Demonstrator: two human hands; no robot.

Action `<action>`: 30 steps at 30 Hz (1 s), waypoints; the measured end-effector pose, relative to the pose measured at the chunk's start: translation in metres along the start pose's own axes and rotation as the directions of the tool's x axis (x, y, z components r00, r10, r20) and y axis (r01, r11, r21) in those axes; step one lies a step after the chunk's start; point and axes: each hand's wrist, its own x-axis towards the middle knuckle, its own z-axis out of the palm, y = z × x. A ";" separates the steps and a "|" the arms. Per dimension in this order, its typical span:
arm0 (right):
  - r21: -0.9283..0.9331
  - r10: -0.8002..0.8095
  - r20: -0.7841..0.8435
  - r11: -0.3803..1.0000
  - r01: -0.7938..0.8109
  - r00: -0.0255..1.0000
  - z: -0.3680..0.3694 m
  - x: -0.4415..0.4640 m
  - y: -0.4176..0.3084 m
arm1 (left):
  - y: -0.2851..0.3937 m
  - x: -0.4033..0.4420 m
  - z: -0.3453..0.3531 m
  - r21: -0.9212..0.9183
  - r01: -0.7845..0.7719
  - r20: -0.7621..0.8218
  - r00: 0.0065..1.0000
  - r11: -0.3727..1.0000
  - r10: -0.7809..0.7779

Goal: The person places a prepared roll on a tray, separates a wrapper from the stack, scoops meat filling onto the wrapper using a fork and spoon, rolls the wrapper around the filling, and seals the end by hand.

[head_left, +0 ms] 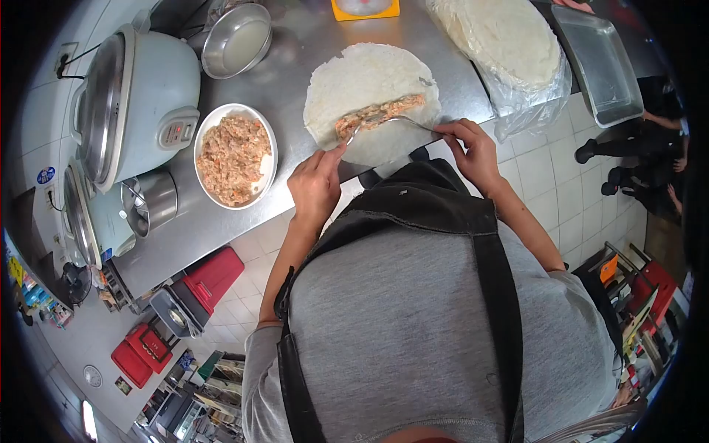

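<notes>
A round, thin white wrapper sheet (354, 77) lies flat on the steel table. Across its lower part runs a strip of orange-flecked minced filling (402, 105). My left hand (317, 183) is closed on a short metal utensil (354, 135) whose tip meets the left part of the strip; its head is too small to make out. My right hand (473, 156) pinches the handle of a metal spoon (413, 122), which reaches leftward onto the filling. Left of the wrapper stands a white oval bowl (272, 164) with more of the same filling.
A metal bowl of cloudy liquid (246, 46) sits behind the filling bowl. Large rice cookers (151, 103) line the left side. At right are stacked wrappers in plastic (506, 40) and a metal tray (600, 66). A yellow-framed object (365, 9) stands at the back. Other people (642, 148) are far right.
</notes>
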 end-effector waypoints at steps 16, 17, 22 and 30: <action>0.003 0.082 -0.010 0.997 -0.082 0.997 -0.009 -0.003 0.009 | 0.013 0.010 0.028 -0.050 -0.034 -0.029 0.999 0.998 0.033; -0.002 0.081 -0.011 0.997 -0.081 0.997 -0.012 -0.003 0.011 | 0.015 0.011 0.026 -0.051 -0.026 -0.024 0.999 0.998 0.025; -0.022 0.050 -0.047 0.998 -0.051 0.998 -0.024 -0.001 0.026 | 0.019 0.015 0.049 -0.060 -0.077 -0.039 0.996 0.995 0.075; 0.128 0.119 0.066 0.984 -0.127 0.991 -0.038 -0.006 0.035 | 0.025 0.012 0.049 -0.066 -0.090 -0.039 0.995 0.994 0.087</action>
